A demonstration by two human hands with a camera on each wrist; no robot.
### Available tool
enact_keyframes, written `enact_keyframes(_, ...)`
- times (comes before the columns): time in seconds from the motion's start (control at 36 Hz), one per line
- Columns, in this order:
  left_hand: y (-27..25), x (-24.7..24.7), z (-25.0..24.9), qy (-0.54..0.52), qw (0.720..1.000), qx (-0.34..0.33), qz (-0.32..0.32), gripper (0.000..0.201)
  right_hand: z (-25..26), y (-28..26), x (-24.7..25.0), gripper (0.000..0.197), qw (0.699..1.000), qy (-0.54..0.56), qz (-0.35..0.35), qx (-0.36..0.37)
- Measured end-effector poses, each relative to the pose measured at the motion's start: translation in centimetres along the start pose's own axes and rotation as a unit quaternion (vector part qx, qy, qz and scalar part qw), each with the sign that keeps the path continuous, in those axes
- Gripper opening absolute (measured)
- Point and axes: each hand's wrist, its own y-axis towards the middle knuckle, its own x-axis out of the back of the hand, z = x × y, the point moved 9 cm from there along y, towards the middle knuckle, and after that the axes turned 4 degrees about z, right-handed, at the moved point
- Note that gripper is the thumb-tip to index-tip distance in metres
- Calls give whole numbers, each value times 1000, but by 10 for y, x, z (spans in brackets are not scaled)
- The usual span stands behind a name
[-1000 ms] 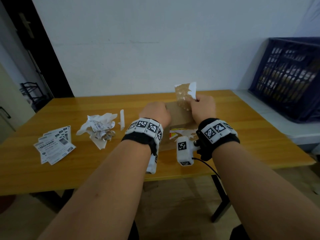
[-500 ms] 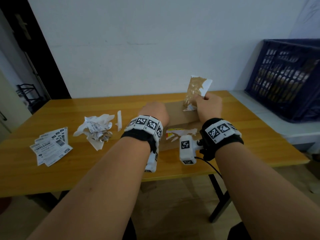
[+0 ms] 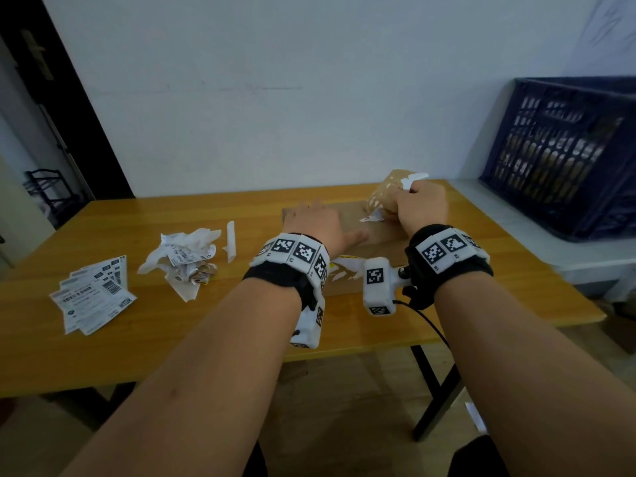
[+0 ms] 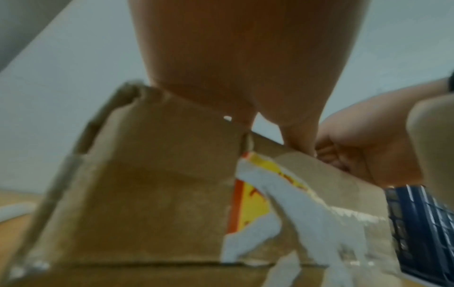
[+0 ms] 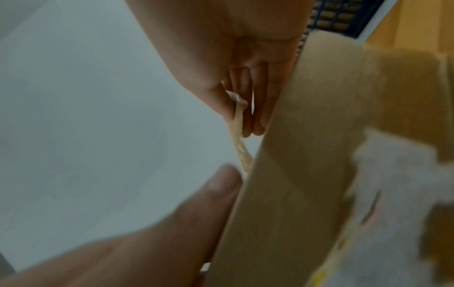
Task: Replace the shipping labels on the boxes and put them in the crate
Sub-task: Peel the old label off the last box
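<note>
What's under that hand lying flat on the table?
The left hand presses flat on a cardboard box. The box's front shows torn white and yellow label scraps. What lies on the box top directly under the palm is covered, so that cannot be seen.

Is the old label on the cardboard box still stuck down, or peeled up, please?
Mostly peeled up: the right hand pinches the old label lifted off the cardboard box, its lower edge still attached.

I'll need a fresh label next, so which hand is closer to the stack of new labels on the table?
Left. The left hand presses the box, nearer the new labels; the right hand peels the old label farther away.
</note>
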Motion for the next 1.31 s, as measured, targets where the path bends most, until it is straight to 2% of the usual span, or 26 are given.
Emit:
enact_keyframes(0.11,3,-3,7,-16,999,-4,34,74,-11,-4,-2,43,999,38,-19,-7)
enact_keyframes(0.22,3,-7,6,-23,999,0,48,74,-17,-12,-1,41,995,71,-71,-27)
enact_keyframes(0.33,3,-10,8,-25,998,4,56,74,-28,-17,-2,20,967,224,-104,-58)
enact_keyframes(0.39,4,-10,8,-30,998,4,60,71,-25,-21,-2,14,960,254,-110,-43)
enact_keyframes(0.64,7,-13,8,-50,995,9,88,68,-6,-37,5,12,947,285,-147,22)
enact_keyframes(0.69,8,-15,9,-56,995,6,87,68,-1,-33,7,10,951,275,-139,30)
enact_keyframes(0.81,5,-13,9,-84,994,-17,61,57,6,-29,12,16,978,159,-120,64)
enact_keyframes(0.92,-2,3,22,-105,994,-20,-3,46,16,-32,8,17,988,92,-78,98)
enact_keyframes(1.0,-7,11,53,-105,993,24,-51,45,35,-41,-5,29,989,71,-30,128)
enact_keyframes(1.06,-10,11,75,-103,992,53,-58,46,53,-48,-19,33,987,55,6,150)
enact_keyframes(1.19,-36,9,138,-136,979,155,0,45,99,-68,-69,42,976,5,89,200)
enact_keyframes(1.31,-66,11,185,-138,963,233,-2,41,118,-89,-120,44,964,-6,162,212)
